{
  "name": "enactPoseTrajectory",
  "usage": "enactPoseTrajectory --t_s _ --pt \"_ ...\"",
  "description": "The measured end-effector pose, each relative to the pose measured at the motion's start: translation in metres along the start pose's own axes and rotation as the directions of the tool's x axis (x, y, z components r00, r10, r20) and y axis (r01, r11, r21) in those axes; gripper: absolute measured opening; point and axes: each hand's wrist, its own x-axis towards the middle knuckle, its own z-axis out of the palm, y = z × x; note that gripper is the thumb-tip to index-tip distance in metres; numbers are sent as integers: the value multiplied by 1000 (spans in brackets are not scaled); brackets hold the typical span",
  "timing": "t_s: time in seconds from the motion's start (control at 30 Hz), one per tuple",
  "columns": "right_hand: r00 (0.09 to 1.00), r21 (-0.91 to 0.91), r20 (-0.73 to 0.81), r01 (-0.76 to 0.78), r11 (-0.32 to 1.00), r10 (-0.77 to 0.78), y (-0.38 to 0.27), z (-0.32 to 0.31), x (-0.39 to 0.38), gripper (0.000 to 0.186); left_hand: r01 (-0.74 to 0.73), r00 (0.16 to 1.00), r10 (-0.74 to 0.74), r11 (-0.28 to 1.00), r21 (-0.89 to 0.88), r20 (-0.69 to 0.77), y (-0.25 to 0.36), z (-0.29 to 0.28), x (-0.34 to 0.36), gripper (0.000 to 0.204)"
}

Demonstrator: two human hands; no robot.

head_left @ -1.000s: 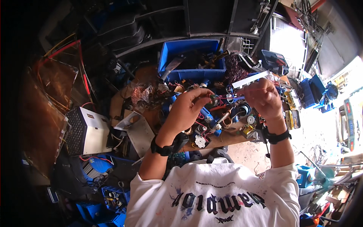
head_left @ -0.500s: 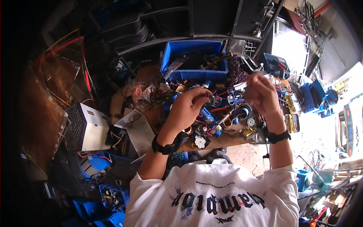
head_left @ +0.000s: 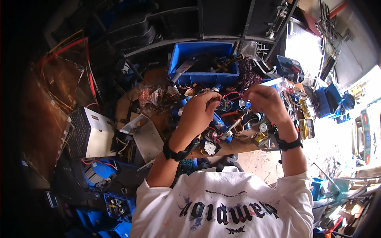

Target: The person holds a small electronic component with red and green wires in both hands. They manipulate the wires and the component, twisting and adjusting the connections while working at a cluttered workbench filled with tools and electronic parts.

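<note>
Pinching a thin red wire [head_left: 232,94] between my left hand [head_left: 200,113] and right hand [head_left: 264,101], fingers closed. Pulling harder could snap it, or drag parts off the cluttered bench [head_left: 234,147].

2 hands raised over the bench: left hand [head_left: 200,111], right hand [head_left: 264,101]. 2 black wristbands, 1 on each wrist [head_left: 180,152]. 1 thin red wire [head_left: 234,95] strung between the hands. 1 blue plastic bin [head_left: 202,61] behind them. 1 white perforated box [head_left: 92,133] at the left. 1 grey metal plate [head_left: 145,135] beside it. 1 white gear-shaped part [head_left: 209,148] near the bench edge. Several blue cylindrical parts [head_left: 232,105] heaped under the hands, too tangled to count exactly.
</note>
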Motion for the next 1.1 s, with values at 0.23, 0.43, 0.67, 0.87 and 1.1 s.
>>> enactPoseTrajectory --t_s 0.23,0.43,0.67,0.87,1.1 --pt "999 66 -38 8 998 -6 -15 22 -3 16 -53 997 58 994 98 -53 -11 5 -2 21" --pt "975 -144 111 207 968 -192 -5 2 2 18 135 991 -134 980 -145 21 -3 -3 4 20" --pt "973 -287 190 181 941 -130 -18 10 -6 17 131 989 -140 974 -183 -38 -16 -1 -1 21" --pt "999 -66 27 -20 998 22 -5 -6 1 18 115 980 -144 973 -202 -138 -22 1 6 19" --pt "986 -491 145 4 871 77 -16 33 4 31 35 980 -90 955 -294 -176 -11 4 0 21"
